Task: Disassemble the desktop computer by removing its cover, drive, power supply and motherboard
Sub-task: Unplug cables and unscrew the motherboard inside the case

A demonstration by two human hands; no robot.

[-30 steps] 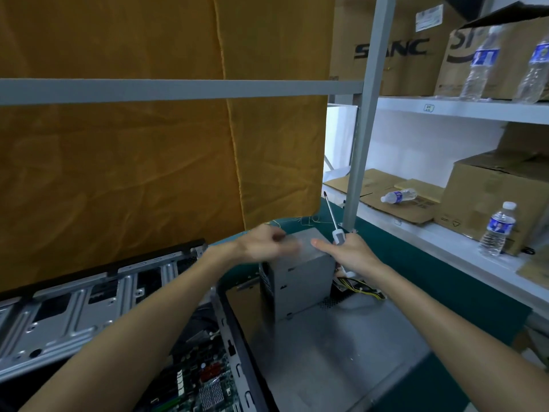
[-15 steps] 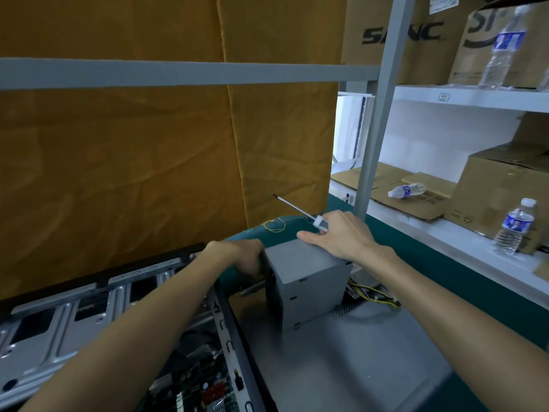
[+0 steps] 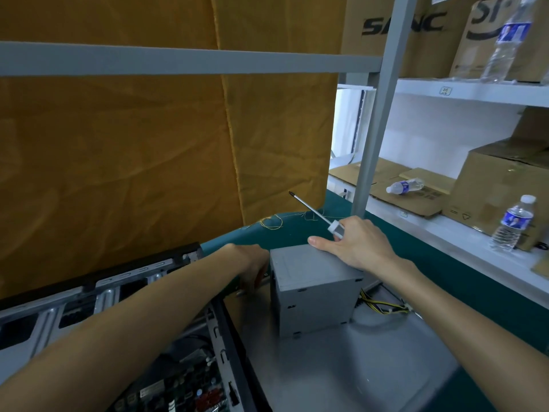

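A grey power supply box (image 3: 315, 288) stands upright on a flat grey metal cover panel (image 3: 356, 370). Yellow and black cables (image 3: 383, 306) trail from its right side. My right hand (image 3: 359, 243) rests on the box's top far edge and grips a screwdriver (image 3: 319, 215), whose shaft points up and left. My left hand (image 3: 252, 267) is down at the box's left face, its fingers partly hidden behind the box. The open computer case (image 3: 89, 295) lies at the lower left, its motherboard (image 3: 184, 391) showing at the bottom.
A green mat (image 3: 430, 263) covers the bench. A yellow-brown cloth (image 3: 133, 159) hangs behind it, with a grey frame bar and post (image 3: 377, 114). White shelves on the right carry cardboard boxes (image 3: 499, 185) and water bottles (image 3: 512, 224).
My left hand dropped from the top of the power supply to its left side. The screwdriver in my right hand tilted from upright to pointing up-left. The view moved closer.
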